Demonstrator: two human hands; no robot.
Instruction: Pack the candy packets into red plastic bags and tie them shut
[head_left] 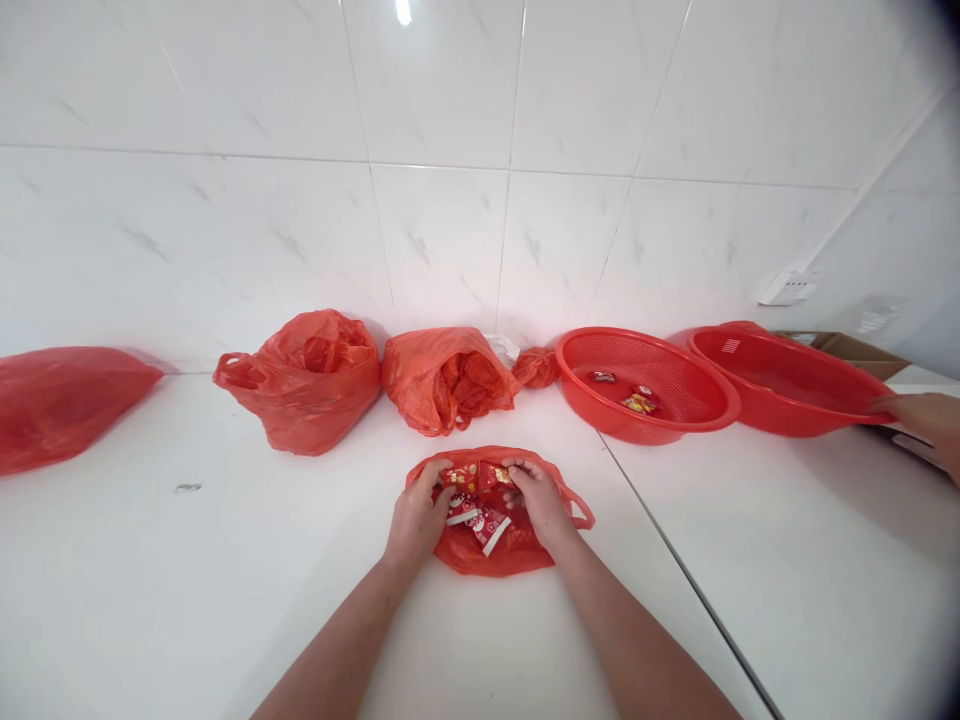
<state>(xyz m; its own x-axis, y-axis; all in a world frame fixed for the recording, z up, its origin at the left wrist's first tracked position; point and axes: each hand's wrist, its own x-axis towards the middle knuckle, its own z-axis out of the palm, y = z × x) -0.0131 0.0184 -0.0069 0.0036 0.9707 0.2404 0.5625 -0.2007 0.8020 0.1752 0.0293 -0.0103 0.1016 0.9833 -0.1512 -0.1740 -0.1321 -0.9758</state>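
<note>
A red plastic bag (491, 565) lies spread on the white table in front of me, its handle loop out to the right. Over it, my left hand (415, 515) pinches a small red and gold snack packet (460, 478). Between the thumb and fingers of my right hand (538, 502) is another red and gold packet (493, 476), its edge against the first one. Below them, red and white packets (489, 527) rest on the bag. The fingers partly cover both held packets.
Along the tiled wall stand a full red bag (319, 390), a crumpled red bag (435, 380) and a red colander (649, 425) with a few packets inside. Another person's hand (926, 415) touches a red basin (787, 400) at right. A red bag (67, 410) lies far left.
</note>
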